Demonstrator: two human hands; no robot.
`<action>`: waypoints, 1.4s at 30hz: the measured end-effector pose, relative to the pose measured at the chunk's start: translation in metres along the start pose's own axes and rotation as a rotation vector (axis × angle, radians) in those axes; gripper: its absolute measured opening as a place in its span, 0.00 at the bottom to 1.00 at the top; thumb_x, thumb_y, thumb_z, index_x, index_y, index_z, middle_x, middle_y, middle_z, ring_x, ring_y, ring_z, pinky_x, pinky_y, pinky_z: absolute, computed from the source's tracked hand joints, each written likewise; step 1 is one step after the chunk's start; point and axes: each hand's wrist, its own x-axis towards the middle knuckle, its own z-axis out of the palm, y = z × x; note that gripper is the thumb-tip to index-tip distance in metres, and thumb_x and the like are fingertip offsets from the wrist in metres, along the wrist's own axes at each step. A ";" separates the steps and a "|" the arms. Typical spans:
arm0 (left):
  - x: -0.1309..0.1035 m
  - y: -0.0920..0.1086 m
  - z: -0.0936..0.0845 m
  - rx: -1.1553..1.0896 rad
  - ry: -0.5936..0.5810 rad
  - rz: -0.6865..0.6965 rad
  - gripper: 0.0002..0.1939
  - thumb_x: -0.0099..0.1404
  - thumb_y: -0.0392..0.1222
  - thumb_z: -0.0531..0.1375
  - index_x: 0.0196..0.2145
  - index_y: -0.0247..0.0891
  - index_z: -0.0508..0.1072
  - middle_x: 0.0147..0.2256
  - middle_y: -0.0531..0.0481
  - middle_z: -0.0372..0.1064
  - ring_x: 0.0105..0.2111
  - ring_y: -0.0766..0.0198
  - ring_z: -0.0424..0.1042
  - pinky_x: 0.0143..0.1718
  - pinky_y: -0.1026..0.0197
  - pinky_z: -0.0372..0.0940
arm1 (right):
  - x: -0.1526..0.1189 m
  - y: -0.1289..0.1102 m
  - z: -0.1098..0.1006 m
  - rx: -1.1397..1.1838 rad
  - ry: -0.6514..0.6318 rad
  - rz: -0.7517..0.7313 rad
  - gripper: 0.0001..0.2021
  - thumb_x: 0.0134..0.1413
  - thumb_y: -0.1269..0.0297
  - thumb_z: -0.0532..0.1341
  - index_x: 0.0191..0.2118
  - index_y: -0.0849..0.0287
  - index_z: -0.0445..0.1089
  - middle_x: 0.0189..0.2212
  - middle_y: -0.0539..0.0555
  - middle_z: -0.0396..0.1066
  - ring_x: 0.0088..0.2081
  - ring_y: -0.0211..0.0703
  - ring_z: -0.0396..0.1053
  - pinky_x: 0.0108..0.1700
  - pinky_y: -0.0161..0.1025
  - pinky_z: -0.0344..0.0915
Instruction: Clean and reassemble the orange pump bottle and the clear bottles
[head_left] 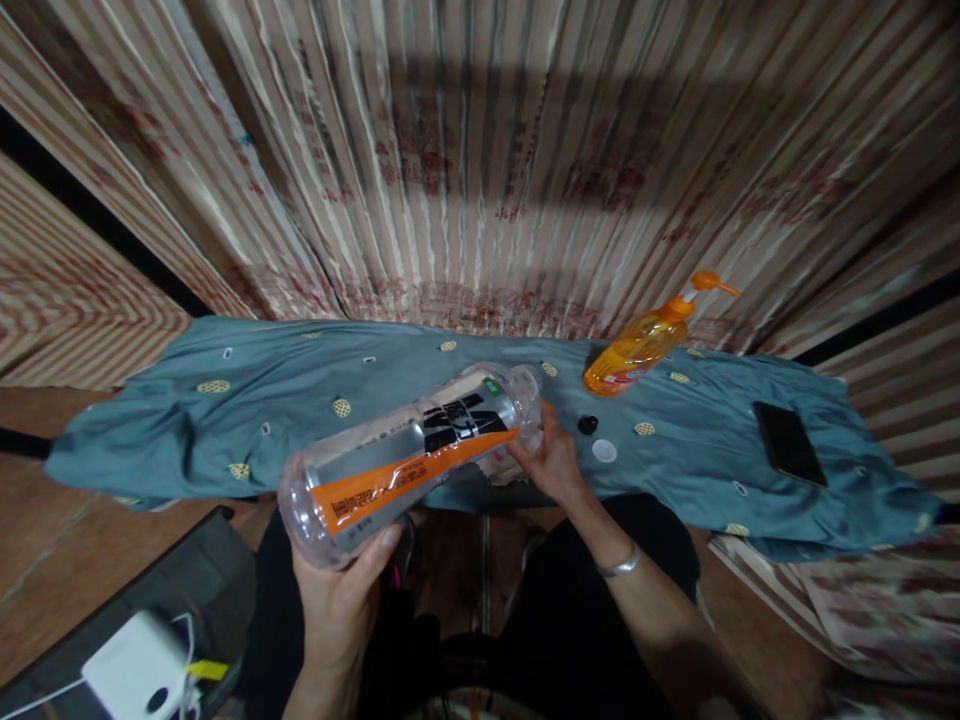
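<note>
Big bottle: clear plastic, smooth and rounded, with a silver-grey wrap crossed by an orange stripe and dark lettering.
Cloth: blue-green, softly creased, printed with small yellow ovals, spread over the counter.
Backdrop: pleated, striped fabric with reddish marks, beyond the counter's far edge.
Left fingers: closed around the bottle's broad base, my thumb along its near side; the hand supports that end.
Right fingers: gripping near the neck, the hand at the narrower end; a silver bangle circles that wrist.
Bottle's place: held aslant between my two hands, over the left-middle of the counter, base towards its near edge.
Bottle's contents: I cannot tell through the wrap and glare.
Pump bottle: transparent, holding orange-yellow liquid (the pump is orange too), near the far edge, right of centre.
Small pieces: a black one and a round white disc, just beyond my right hand.
Phone: flat, dark, glossy, towards the counter's right end.
</note>
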 end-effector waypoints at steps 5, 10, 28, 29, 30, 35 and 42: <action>-0.001 0.001 0.000 -0.020 0.017 -0.038 0.69 0.46 0.52 0.89 0.81 0.46 0.69 0.60 0.41 0.84 0.59 0.39 0.86 0.78 0.31 0.69 | 0.000 0.003 0.000 -0.020 -0.014 -0.006 0.35 0.56 0.53 0.73 0.69 0.54 0.72 0.49 0.61 0.89 0.48 0.68 0.89 0.51 0.61 0.88; 0.000 0.001 -0.001 -0.019 0.007 -0.046 0.69 0.46 0.51 0.90 0.81 0.47 0.67 0.62 0.40 0.83 0.60 0.39 0.86 0.78 0.31 0.68 | 0.000 0.003 0.001 -0.017 -0.015 -0.010 0.35 0.57 0.53 0.73 0.69 0.53 0.72 0.49 0.61 0.89 0.47 0.68 0.90 0.48 0.60 0.88; -0.003 0.013 0.004 -0.044 -0.038 -0.081 0.63 0.51 0.51 0.89 0.79 0.40 0.70 0.49 0.42 0.87 0.50 0.41 0.89 0.68 0.32 0.78 | 0.000 0.001 0.000 -0.002 -0.014 0.008 0.36 0.56 0.51 0.73 0.69 0.54 0.72 0.51 0.62 0.88 0.49 0.69 0.89 0.52 0.62 0.87; -0.003 0.013 0.003 -0.041 -0.037 -0.083 0.62 0.50 0.50 0.89 0.78 0.42 0.71 0.51 0.42 0.87 0.52 0.39 0.89 0.68 0.31 0.78 | 0.000 0.001 0.000 -0.003 -0.019 0.015 0.36 0.56 0.51 0.73 0.69 0.54 0.71 0.51 0.62 0.88 0.49 0.69 0.89 0.52 0.62 0.87; -0.003 0.013 0.003 -0.040 -0.031 -0.083 0.63 0.50 0.48 0.89 0.78 0.44 0.71 0.53 0.42 0.86 0.54 0.39 0.88 0.69 0.30 0.77 | 0.000 0.001 0.000 -0.003 -0.021 0.020 0.36 0.56 0.50 0.73 0.69 0.55 0.71 0.51 0.62 0.88 0.49 0.69 0.89 0.52 0.62 0.87; -0.003 0.013 0.002 -0.067 -0.014 -0.096 0.66 0.47 0.46 0.90 0.79 0.45 0.69 0.56 0.43 0.85 0.54 0.42 0.87 0.69 0.31 0.77 | -0.001 0.002 0.000 0.000 -0.014 0.008 0.37 0.57 0.49 0.74 0.69 0.56 0.72 0.50 0.62 0.89 0.48 0.68 0.90 0.50 0.60 0.87; -0.003 0.013 0.003 -0.037 -0.016 -0.093 0.68 0.46 0.50 0.90 0.80 0.48 0.68 0.58 0.42 0.85 0.52 0.43 0.88 0.68 0.30 0.78 | 0.000 0.004 0.000 -0.003 -0.012 -0.012 0.35 0.57 0.50 0.73 0.68 0.54 0.73 0.48 0.60 0.89 0.47 0.68 0.90 0.48 0.59 0.88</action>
